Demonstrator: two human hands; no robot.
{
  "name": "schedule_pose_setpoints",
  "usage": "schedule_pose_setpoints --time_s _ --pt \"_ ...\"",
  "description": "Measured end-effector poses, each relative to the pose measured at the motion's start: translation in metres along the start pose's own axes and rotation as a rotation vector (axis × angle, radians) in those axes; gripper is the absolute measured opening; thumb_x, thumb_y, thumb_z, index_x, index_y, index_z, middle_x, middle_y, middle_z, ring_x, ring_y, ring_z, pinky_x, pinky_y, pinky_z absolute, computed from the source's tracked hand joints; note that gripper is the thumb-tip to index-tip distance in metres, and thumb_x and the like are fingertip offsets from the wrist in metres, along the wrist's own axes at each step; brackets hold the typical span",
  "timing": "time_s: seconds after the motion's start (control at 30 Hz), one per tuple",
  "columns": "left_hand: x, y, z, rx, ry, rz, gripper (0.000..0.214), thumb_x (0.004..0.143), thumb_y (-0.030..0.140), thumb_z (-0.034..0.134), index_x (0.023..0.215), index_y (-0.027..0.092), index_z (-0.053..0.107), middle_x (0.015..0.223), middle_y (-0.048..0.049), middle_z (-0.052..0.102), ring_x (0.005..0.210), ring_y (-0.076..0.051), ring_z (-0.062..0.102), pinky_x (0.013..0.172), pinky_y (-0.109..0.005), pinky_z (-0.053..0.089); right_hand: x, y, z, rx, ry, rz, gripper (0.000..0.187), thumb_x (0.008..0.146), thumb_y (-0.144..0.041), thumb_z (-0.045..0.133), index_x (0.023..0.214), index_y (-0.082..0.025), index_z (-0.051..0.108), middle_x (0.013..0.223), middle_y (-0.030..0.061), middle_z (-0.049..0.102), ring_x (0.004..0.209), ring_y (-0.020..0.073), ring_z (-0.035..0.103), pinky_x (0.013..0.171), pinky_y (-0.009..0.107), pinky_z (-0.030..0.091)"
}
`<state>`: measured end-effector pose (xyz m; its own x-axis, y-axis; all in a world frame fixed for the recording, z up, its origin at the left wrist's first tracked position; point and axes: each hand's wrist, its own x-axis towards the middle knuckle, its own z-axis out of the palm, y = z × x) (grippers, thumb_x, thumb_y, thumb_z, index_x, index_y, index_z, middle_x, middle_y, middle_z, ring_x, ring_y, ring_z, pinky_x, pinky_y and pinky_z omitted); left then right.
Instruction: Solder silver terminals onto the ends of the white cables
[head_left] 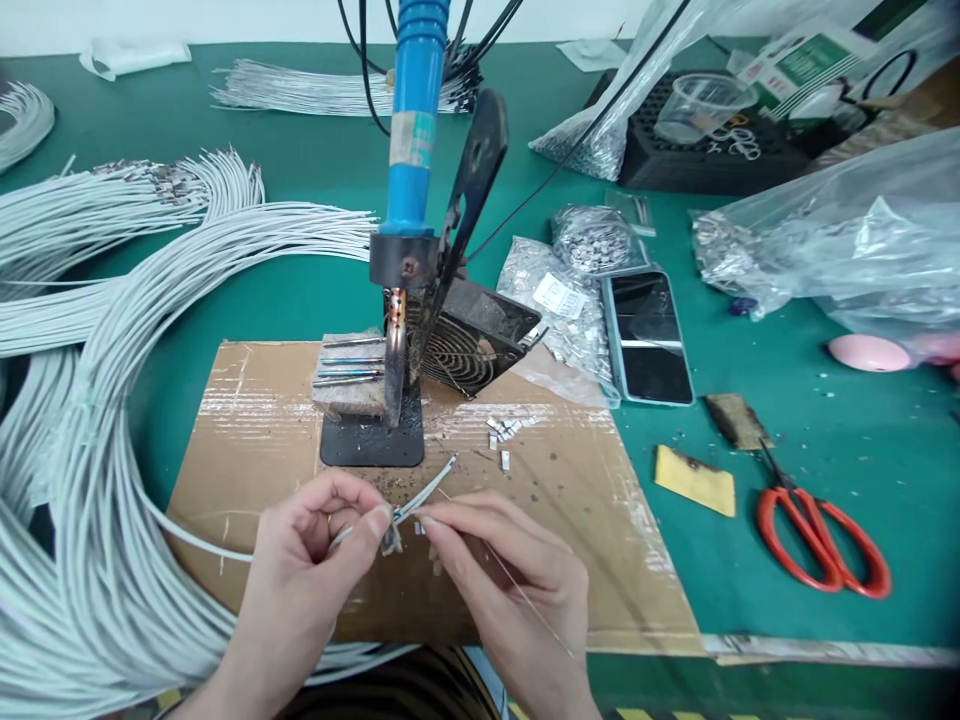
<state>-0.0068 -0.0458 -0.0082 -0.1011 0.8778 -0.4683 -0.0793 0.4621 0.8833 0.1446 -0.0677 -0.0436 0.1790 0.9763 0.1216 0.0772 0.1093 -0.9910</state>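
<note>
My left hand (315,550) is closed, its thumb and forefinger pinching a white cable (435,483) near its end. The cable's tip points up and right, past the fingers. A small grey piece just below those fingertips is too blurred to name. My right hand (517,570) is closed too, right beside the cable, with a thin solder wire (532,603) trailing down across its palm side. Whether its fingertips touch the cable I cannot tell. Above both hands a blue-handled soldering iron (412,100) stands tip down in a black stand (371,440).
Under my hands lies a cardboard sheet (600,520) with small metal tabs (505,460). Bundled white cables (97,480) fill the left. Rightward are a small fan (480,340), bags of metal parts (592,240), a phone (649,335), a yellow sponge (694,480) and red-handled scissors (810,540).
</note>
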Motion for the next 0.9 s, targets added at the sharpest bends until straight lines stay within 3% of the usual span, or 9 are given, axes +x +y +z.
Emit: schedule_pose_setpoints --time_s 0.17,0.33,0.53,0.7,0.9 --pt "-0.002 0.001 0.001 0.019 0.004 -0.020 0.013 0.073 0.027 0.084 0.071 0.019 0.074 0.064 0.0019 0.061 0.050 -0.006 0.034 0.046 -0.020 0.024 0.001 0.003 0.001 0.070 0.059 0.091 0.019 0.091 -0.016 0.077 0.094 -0.031 0.086 0.075 -0.0025 0.073 0.059 0.0079 0.064 0.053 0.015 0.051" --pt "-0.003 0.003 0.003 0.033 -0.017 -0.019 0.013 0.072 0.026 0.084 0.070 0.018 0.073 0.063 0.0010 0.065 0.051 -0.007 0.040 0.048 -0.018 0.028 0.001 0.004 0.005 0.241 -0.003 0.204 0.012 0.091 -0.022 0.079 0.094 -0.031 0.087 0.075 -0.0010 0.072 0.055 0.0070 0.061 0.050 0.015 0.048" --pt "-0.009 0.009 0.011 0.080 0.069 0.042 0.013 0.071 0.025 0.081 0.067 0.018 0.071 0.055 0.0052 0.061 0.052 -0.006 0.050 0.052 -0.013 0.040 -0.004 0.003 0.005 0.447 -0.086 0.415 0.006 0.088 -0.031 0.084 0.092 -0.029 0.088 0.069 -0.0022 0.066 0.050 0.0045 0.057 0.048 0.012 0.049" --pt "-0.013 0.006 0.014 0.119 0.088 0.117 0.009 0.075 0.023 0.079 0.070 0.020 0.072 0.059 0.0057 0.064 0.051 -0.007 0.057 0.051 -0.014 0.045 -0.005 0.004 0.009 0.483 -0.078 0.419 0.006 0.088 -0.032 0.084 0.091 -0.030 0.089 0.066 -0.0027 0.064 0.051 0.0050 0.057 0.048 0.012 0.050" --pt "-0.014 -0.002 0.014 0.057 0.050 0.108 0.013 0.080 0.026 0.080 0.072 0.020 0.071 0.063 0.0040 0.066 0.054 -0.010 0.062 0.052 -0.017 0.049 -0.006 -0.008 0.012 0.414 0.003 0.457 0.007 0.086 -0.032 0.084 0.087 -0.027 0.089 0.066 -0.0011 0.065 0.053 0.0072 0.058 0.049 0.015 0.049"
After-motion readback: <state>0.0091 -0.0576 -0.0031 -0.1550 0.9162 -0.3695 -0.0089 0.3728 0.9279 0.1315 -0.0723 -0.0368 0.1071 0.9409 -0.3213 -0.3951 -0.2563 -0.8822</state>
